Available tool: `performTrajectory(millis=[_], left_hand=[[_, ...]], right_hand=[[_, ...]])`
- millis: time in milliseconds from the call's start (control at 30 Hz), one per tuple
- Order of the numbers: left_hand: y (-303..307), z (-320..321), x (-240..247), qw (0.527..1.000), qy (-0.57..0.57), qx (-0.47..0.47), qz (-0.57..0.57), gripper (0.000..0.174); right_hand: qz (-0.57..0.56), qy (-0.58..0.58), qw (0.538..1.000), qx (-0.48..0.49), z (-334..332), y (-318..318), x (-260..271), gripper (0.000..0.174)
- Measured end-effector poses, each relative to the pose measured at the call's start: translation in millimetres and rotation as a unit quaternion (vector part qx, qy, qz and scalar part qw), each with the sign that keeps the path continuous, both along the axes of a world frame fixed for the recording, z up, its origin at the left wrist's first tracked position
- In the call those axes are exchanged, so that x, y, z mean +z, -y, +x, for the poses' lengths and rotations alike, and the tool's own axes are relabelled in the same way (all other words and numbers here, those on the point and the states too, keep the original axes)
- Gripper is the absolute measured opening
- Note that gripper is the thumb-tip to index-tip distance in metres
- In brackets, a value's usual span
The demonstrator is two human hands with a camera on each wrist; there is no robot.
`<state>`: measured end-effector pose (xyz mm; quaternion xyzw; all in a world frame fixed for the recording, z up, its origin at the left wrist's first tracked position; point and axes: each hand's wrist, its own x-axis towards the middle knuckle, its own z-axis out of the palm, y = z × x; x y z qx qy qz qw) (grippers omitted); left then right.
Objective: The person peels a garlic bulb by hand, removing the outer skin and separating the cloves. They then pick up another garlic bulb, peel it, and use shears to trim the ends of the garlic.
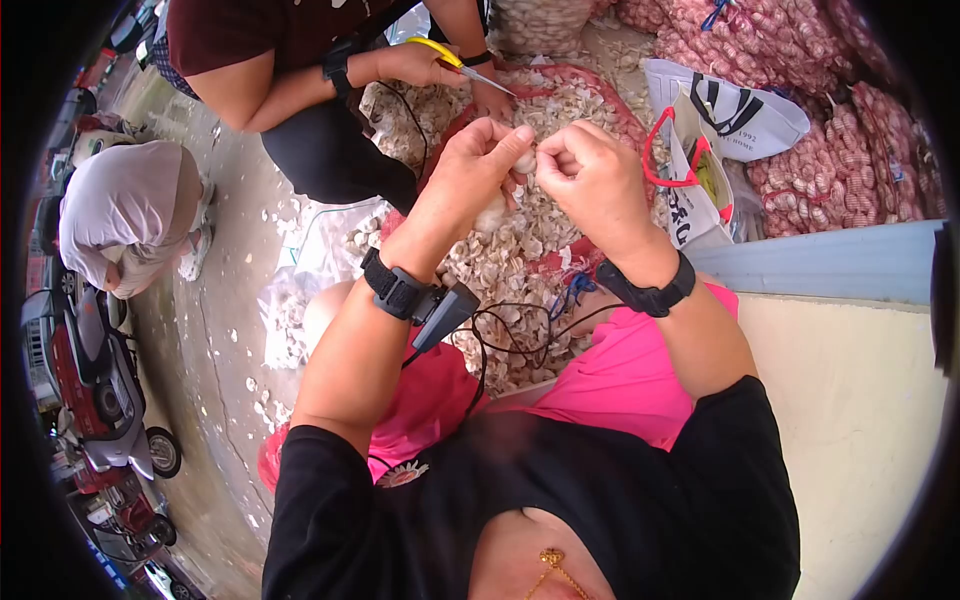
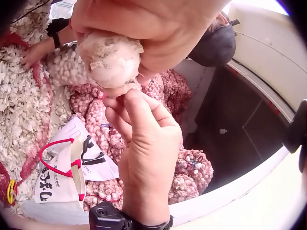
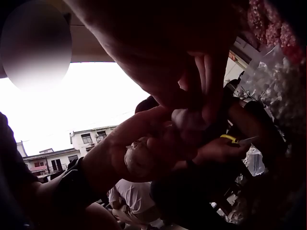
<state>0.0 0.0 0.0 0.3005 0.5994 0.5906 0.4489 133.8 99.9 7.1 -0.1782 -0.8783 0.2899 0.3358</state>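
In the left wrist view, my left hand curls around a whitish garlic bulb with papery, dirt-marked skin. My right hand has its thumb and finger pinched at the bulb's lower edge. Seen from the head, the left hand and right hand meet fingertip to fingertip over a heap of garlic skins. The dark right wrist view has a pale piece of garlic between both hands' fingertips, and a rounder bulb against the left palm. I cannot tell whether the right fingers pinch skin or clove.
Opposite sits another person holding yellow-handled scissors, their hands close to the heap. Red net sacks of garlic and a white bag with red handles stand at the right, beside a pale ledge. Cables hang near my left wrist.
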Motion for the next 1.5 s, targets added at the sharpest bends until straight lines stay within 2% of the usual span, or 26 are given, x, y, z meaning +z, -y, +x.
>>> performTrajectory(millis=[100,167,200,300,333,367,433,533,600,633,733,767,800,833,900,933,967,1033,1067,1100,1167,1200,1267,1367,1400,1500], left_hand=[[2,-5,4,1.000,0.016,0.005,0.009,0.032],[5,-3,10,0.997,0.072,-0.004,0.009,0.031],[4,-3,10,0.997,0.075,-0.002,0.016,0.031],[6,-2,6,0.995,0.098,0.026,0.017,0.029],[5,-2,2,0.997,0.077,0.025,0.007,0.029],[4,-3,-3,0.998,0.057,0.032,-0.002,0.029],[2,1,-7,0.993,-0.101,0.058,0.008,0.034],[3,13,-11,0.926,-0.376,0.042,-0.008,0.040],[-1,20,-7,0.945,-0.306,0.046,-0.105,0.037],[-3,25,-11,0.950,-0.293,0.093,-0.057,0.033],[-22,29,-18,0.962,-0.236,0.136,0.004,0.026],[-25,29,-11,0.990,-0.042,0.134,0.006,0.023],[-26,25,-5,0.980,0.154,0.127,0.010,0.021],[-26,20,-4,0.979,0.156,0.134,0.011,0.021],[-25,11,-1,0.897,0.402,0.150,0.104,0.013],[-17,6,12,0.872,0.431,0.205,0.109,0.012],[-15,1,10,0.872,0.432,0.202,0.108,0.012],[-20,-11,12,0.858,0.367,0.318,0.169,0.014],[-19,-16,12,0.856,0.362,0.328,0.172,0.016],[-12,-20,15,0.854,0.359,0.335,0.174,0.017],[-8,-24,14,0.875,0.280,0.359,0.164,0.014],[-10,-25,10,0.886,0.251,0.360,0.149,0.016],[-15,-19,2,0.905,0.196,0.353,0.135,0.020],[-15,-6,0,0.915,0.199,0.316,0.150,0.022],[-6,-2,18,0.906,0.261,0.302,0.143,0.017],[-14,-9,-1,0.913,0.246,0.282,0.161,0.013]], right_hand=[[0.008,-0.017,0.999,-0.026,-7,0,0,0.004],[-0.140,0.002,0.989,-0.043,-6,-9,-7,0.008],[-0.137,0.025,0.989,-0.042,-4,-15,-8,0.014],[-0.143,0.001,0.990,-0.015,-1,-19,-18,0.023],[-0.218,-0.017,0.975,0.022,-2,-16,-19,0.027],[-0.217,-0.010,0.975,0.040,-2,-15,-16,0.027],[-0.492,0.024,0.864,0.104,-3,-10,-9,0.031],[-0.616,-0.008,0.775,0.140,1,-11,-28,0.035],[-0.718,-0.009,0.681,0.144,9,-35,-72,0.030],[-0.725,0.024,0.687,0.044,5,-36,-83,0.033],[-0.717,0.106,0.688,0.046,-4,-23,-129,0.043],[-0.714,0.076,0.682,0.137,-5,-26,-173,0.042],[-0.706,0.045,0.669,0.228,-9,-27,-197,0.042],[-0.706,0.051,0.667,0.231,-23,-16,-193,0.042],[-0.703,0.188,0.660,0.187,-58,17,-183,0.054],[-0.657,0.241,0.685,0.202,-76,32,-152,0.052],[-0.658,0.240,0.685,0.199,-82,25,-153,0.052],[-0.699,0.139,0.655,0.250,-83,7,-137,0.049],[-0.689,0.069,0.704,0.160,-79,5,-120,0.043],[-0.609,0.017,0.784,0.120,-77,4,-98,0.042],[-0.563,0.032,0.820,0.097,-65,17,-30,0.042],[-0.558,0.024,0.825,0.083,-60,19,-15,0.042],[-0.568,0.037,0.797,0.199,-50,24,3,0.038],[-0.518,0.061,0.839,0.154,-40,30,9,0.034],[-0.548,0.013,0.823,0.146,-37,30,9,0.032],[-0.594,-0.033,0.795,0.117,-19,4,-9,0.035]])
